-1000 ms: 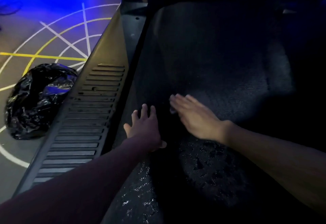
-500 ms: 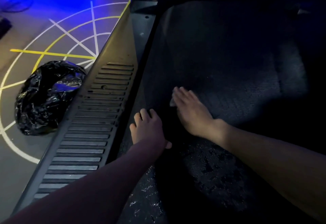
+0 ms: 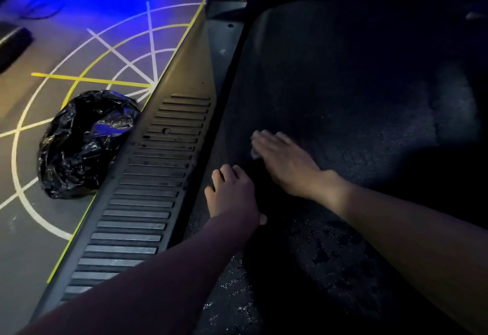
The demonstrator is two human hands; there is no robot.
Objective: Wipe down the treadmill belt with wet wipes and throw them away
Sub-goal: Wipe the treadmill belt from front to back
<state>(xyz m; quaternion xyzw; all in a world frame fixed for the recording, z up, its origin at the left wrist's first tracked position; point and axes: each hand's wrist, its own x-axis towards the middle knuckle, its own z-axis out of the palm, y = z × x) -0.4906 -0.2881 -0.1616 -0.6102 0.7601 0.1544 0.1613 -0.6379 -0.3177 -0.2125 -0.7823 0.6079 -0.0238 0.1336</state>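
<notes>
The dark treadmill belt (image 3: 343, 102) fills the middle and right of the head view; its near part glistens wet. My right hand (image 3: 285, 163) lies flat on the belt, pressing down a pale wet wipe (image 3: 254, 153) of which only a small edge shows under the fingers. My left hand (image 3: 232, 194) rests palm down on the belt's left edge, fingers spread a little, with nothing seen in it. The two hands are close together but apart.
A ribbed grey side rail (image 3: 148, 189) runs along the belt's left. On the floor to its left sits a crumpled black rubbish bag (image 3: 81, 142), on grey flooring with white and yellow lines. A dark object (image 3: 13, 44) lies at the far left.
My right hand has slid slightly along the belt with the wipe and is blurred now. The left hand stays on the belt's edge. The camera has shifted, showing more floor.
</notes>
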